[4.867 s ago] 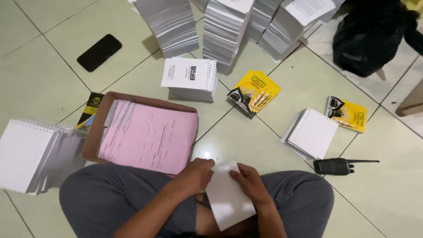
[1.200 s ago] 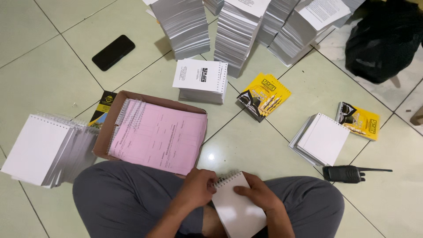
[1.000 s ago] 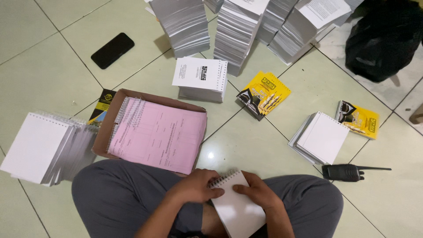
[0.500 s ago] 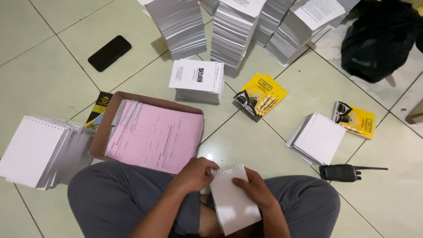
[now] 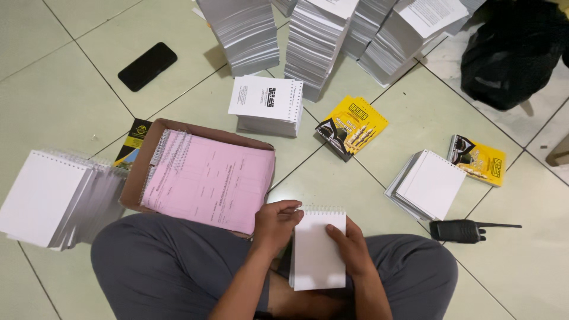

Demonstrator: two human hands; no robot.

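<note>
I sit cross-legged on a tiled floor with a white spiral-bound notepad (image 5: pixel 319 249) held over my lap. My left hand (image 5: pixel 276 224) pinches its top left corner at the wire binding. My right hand (image 5: pixel 351 246) rests on the pad's right side, thumb across the blank page. A cardboard box (image 5: pixel 144 163) holding pink printed sheets (image 5: pixel 210 181) with a spiral along their left edge lies just left of my hands, by my left knee.
A fanned row of bound white pads (image 5: pixel 44 198) lies at the left. Tall paper stacks (image 5: pixel 314 35) stand at the top, with a punched printed stack (image 5: pixel 264 104) in front. Yellow covers (image 5: pixel 352 125), a small pile (image 5: pixel 428 186), a walkie-talkie (image 5: pixel 462 230), a phone (image 5: pixel 147 66) and a black bag (image 5: pixel 512 50) surround me.
The notepad has stayed in both hands above my lap. My left hand has shifted along its top edge to the left corner. The view has swayed slightly.
</note>
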